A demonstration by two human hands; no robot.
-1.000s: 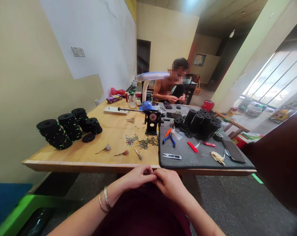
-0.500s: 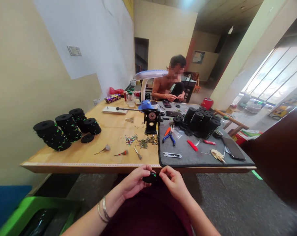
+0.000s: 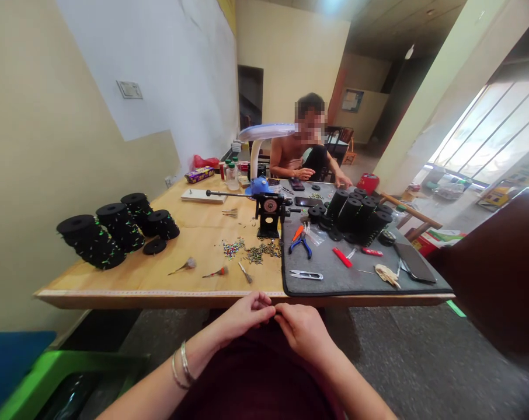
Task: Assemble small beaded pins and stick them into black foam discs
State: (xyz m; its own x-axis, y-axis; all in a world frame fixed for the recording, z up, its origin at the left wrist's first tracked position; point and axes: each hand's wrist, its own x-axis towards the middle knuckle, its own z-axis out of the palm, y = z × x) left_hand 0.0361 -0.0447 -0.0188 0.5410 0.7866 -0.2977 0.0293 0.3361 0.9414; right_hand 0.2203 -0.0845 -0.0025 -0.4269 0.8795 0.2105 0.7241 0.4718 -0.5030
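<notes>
My left hand, with two bangles at the wrist, is held just past the table's front edge, over my dark red clothing. Its thumb and fingers are pressed together. Against them rests my right hand, fingers curled and pinched, the fingertips of both meeting. Whatever lies between them is hidden or too small to name; the black disc seen earlier does not show. Nearest on the table are thread snips, a small brush-like bundle and another with an orange band.
Black spool stacks stand left, others on the grey mat. A black winder and a blue-based lamp stand mid-table. Loose small beads and pliers lie nearer. Across the table sits another person.
My right hand has moved left to meet my left hand, and the black disc with green bits has gone from sight. The other person's one hand has reached toward the spools.
</notes>
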